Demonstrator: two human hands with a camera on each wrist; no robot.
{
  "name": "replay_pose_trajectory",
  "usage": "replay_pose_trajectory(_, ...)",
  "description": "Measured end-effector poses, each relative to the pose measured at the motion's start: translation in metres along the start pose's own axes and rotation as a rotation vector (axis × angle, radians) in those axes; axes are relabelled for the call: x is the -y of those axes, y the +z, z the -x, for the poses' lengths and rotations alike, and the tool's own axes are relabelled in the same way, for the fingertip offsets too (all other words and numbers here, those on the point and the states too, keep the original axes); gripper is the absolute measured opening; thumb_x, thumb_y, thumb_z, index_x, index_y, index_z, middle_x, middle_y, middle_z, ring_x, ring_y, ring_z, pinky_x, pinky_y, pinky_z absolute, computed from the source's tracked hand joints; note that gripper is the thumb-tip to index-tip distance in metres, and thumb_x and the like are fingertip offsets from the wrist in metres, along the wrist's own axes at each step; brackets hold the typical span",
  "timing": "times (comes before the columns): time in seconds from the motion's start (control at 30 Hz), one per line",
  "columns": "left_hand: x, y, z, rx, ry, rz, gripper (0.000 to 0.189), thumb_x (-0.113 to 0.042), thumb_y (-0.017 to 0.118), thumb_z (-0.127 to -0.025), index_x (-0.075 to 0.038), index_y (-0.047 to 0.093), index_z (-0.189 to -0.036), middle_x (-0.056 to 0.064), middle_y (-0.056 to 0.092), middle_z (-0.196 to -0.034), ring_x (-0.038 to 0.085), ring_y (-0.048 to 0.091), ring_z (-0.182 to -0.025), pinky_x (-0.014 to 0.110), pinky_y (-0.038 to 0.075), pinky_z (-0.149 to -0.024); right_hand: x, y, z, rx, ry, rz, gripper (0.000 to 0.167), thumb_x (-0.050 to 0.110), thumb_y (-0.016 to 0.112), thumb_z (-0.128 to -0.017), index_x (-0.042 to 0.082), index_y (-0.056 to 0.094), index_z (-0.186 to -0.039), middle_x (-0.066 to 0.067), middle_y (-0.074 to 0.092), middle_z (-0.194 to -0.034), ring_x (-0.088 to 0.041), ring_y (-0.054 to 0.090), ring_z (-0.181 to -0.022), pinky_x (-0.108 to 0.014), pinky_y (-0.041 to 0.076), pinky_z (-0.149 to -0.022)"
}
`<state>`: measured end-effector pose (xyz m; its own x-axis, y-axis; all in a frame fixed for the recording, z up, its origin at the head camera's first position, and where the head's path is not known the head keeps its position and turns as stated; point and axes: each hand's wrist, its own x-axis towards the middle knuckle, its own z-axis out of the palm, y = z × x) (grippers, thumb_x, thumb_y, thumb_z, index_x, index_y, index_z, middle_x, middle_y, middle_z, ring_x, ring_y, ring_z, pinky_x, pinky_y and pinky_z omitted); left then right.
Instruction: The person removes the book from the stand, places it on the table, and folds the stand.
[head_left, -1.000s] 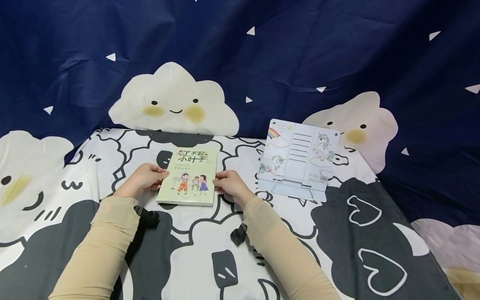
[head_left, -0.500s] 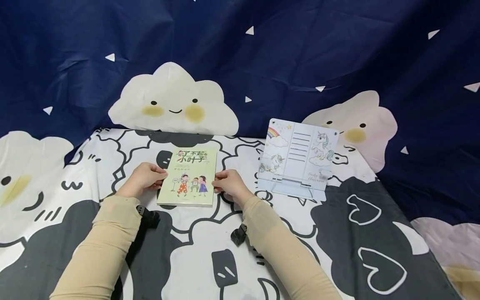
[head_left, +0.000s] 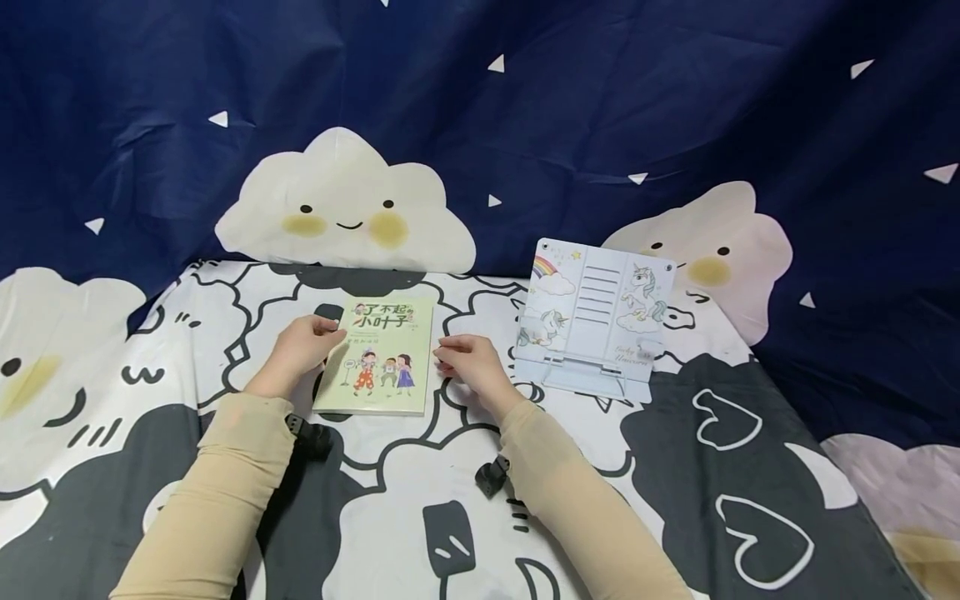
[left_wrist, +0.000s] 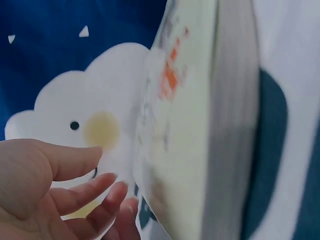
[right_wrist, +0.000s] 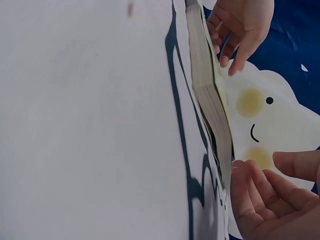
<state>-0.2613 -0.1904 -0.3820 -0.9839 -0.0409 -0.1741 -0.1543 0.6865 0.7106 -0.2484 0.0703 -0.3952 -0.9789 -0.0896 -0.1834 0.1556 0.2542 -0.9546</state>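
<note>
A light green paperback book [head_left: 375, 358] with drawn children on its cover lies flat on the patterned cloth. My left hand [head_left: 300, 350] is at its left edge, its fingertips overlapping the cover in the head view. In the left wrist view the thumb and fingers of that hand are spread apart with nothing between them, beside the book's pale cover [left_wrist: 192, 140]. Just off the right edge is my right hand [head_left: 472, 362], fingers relaxed and holding nothing. The right wrist view shows the book's page block [right_wrist: 212, 102] between both hands.
A unicorn-printed book stand [head_left: 596, 304] with a clear ledge at its foot is propped up to the right of the book. Sheep-patterned cloth [head_left: 405, 533] covers the table. Behind it hangs a dark blue curtain [head_left: 555, 100] with clouds.
Both hands have let go of the book's side edges. The left has lifted slightly over the left edge, while the right has drawn a little away to the right. The book stays in place.
</note>
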Motion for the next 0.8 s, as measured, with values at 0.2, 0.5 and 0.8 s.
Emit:
replay_pose_trajectory(0.2,-0.017,0.002,0.006,-0.026,0.053,0.015,0.049,-0.031,0.048,-0.103,0.005,0.053,-0.136,0.028,0.054,-0.134,0.039,0.054,-0.119,0.05,0.046,-0.101,0.002,-0.011,0.006,-0.014,-0.056,-0.042,0.035,0.012,0.065,-0.095,-0.005,0.064,-0.125,-0.019,0.071,-0.117,-0.034,0.07,-0.102,-0.034,0.059,-0.087)
replay_pose_trajectory(0.5,-0.039,0.009,0.015,-0.019,0.084,0.182,0.047,-0.031,0.049,-0.103,0.0,0.054,-0.138,0.023,0.059,-0.13,0.033,0.06,-0.11,0.039,0.054,-0.088,0.008,-0.031,0.018,-0.04,-0.137,-0.096,0.034,0.011,0.065,-0.095,-0.006,0.064,-0.125,-0.021,0.07,-0.117,-0.023,0.073,-0.095,-0.032,0.059,-0.088)
replay_pose_trajectory(0.8,-0.067,0.033,0.024,-0.032,0.154,0.402,0.041,-0.023,0.051,-0.103,0.004,0.056,-0.134,0.025,0.06,-0.13,0.035,0.064,-0.112,0.037,0.058,-0.09,0.016,-0.06,0.035,-0.094,-0.217,-0.085,0.034,0.01,0.058,-0.099,-0.006,0.06,-0.129,-0.024,0.068,-0.121,-0.026,0.071,-0.103,-0.034,0.058,-0.092)
